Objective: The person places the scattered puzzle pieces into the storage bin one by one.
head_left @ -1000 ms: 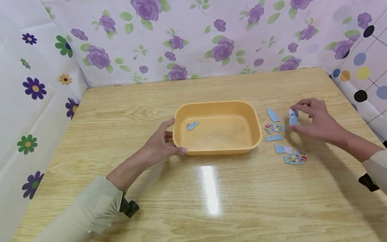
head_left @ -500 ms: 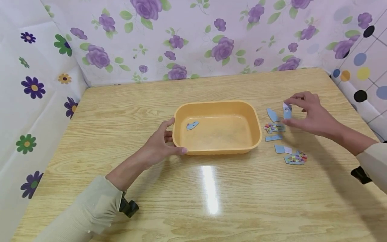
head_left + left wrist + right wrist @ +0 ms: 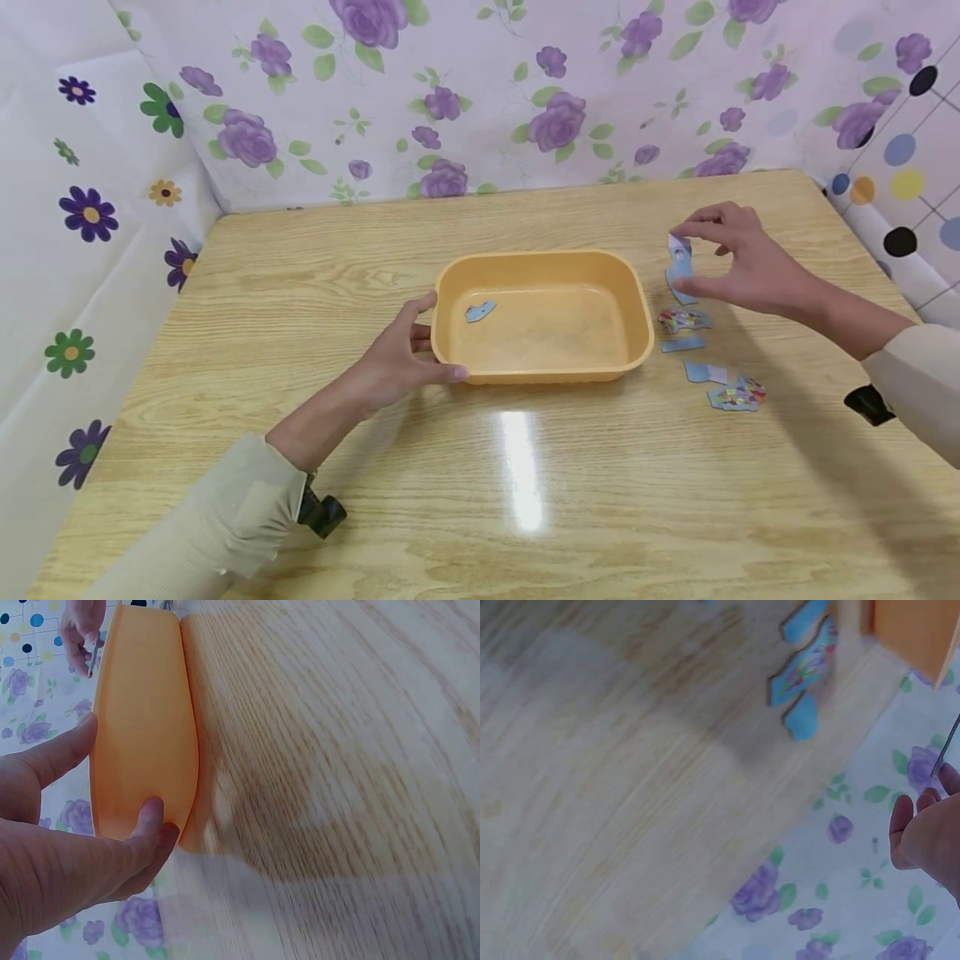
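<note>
A light orange plastic tub [image 3: 542, 377] sits mid-table, with one small blue puzzle piece [image 3: 481, 311] lying inside at its left. My left hand [image 3: 401, 354] grips the tub's left end, the thumb at the near rim and the fingers against the side wall. In the left wrist view, that hand [image 3: 90, 832] lies along the orange wall. Right of the tub, my right hand [image 3: 750, 265] pinches a blue and lilac puzzle piece [image 3: 680, 254] upright between thumb and fingers. The held piece overlaps a plain blue piece [image 3: 687, 299] behind it in the head view.
Down the tub's right side lie a multicoloured piece [image 3: 684, 318], a narrow blue strip [image 3: 682, 343], a blue and lilac piece [image 3: 705, 372] and another multicoloured piece [image 3: 738, 393]. Flowered sheets [image 3: 495, 100] cover the wall behind the wooden table [image 3: 337, 250].
My right hand has moved left and toward the back with the pinched puzzle piece, nearing the tub. The left hand and the tub have stayed in place.
</note>
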